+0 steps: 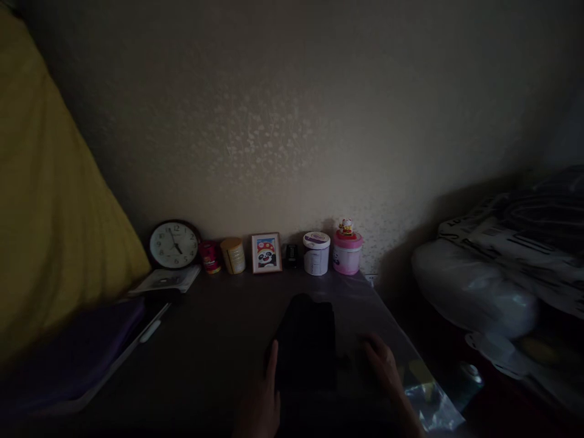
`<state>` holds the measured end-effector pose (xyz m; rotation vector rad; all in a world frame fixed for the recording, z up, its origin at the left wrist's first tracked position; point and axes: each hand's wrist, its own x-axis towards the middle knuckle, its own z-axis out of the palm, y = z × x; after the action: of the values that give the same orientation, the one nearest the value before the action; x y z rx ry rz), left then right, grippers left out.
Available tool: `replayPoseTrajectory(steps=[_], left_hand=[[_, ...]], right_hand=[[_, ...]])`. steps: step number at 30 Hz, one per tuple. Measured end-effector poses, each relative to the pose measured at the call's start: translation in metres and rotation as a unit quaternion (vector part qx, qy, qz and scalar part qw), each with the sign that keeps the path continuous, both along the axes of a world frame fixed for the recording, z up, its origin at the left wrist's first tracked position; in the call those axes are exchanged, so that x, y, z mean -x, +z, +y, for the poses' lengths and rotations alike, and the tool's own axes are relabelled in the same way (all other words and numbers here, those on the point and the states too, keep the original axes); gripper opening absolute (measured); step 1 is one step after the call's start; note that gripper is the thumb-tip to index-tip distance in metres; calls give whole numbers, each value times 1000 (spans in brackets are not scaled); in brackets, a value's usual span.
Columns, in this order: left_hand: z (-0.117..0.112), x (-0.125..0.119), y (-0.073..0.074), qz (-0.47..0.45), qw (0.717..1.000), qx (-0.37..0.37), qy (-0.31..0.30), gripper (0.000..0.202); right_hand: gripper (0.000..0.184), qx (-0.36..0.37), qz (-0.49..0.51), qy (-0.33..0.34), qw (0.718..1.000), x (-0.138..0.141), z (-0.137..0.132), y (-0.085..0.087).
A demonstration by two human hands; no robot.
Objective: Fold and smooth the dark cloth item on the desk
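Observation:
A dark folded cloth-like item (306,340) lies on the dim table (214,347) in front of me. My left hand (262,395) rests at its left edge, fingers stretched forward and flat. My right hand (385,371) lies at its right side, fingers extended on the table surface. The scene is very dark, so I cannot make out whether either hand grips the dark item.
Along the wall stand a round clock (174,244), a red jar (210,257), a yellow tin (233,255), a small framed picture (266,252), a white tub (316,252) and a pink tub (347,251). Yellow fabric (50,213) hangs left; bags and bedding (497,274) pile right.

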<state>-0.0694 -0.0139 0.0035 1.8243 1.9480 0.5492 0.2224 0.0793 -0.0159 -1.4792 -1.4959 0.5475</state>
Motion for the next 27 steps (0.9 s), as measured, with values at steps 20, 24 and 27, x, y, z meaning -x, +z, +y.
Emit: replayPoseTrajectory(steps=[20, 24, 27], left_hand=[[21, -4, 28, -260, 964, 52, -21, 40], [23, -8, 32, -230, 972, -46, -10, 55], [24, -9, 34, -250, 968, -25, -4, 40]], right_hand=[[39, -33, 28, 22, 999, 1, 1, -8], [42, -37, 37, 30, 998, -4, 7, -15], [45, -48, 44, 19, 998, -8, 9, -19]])
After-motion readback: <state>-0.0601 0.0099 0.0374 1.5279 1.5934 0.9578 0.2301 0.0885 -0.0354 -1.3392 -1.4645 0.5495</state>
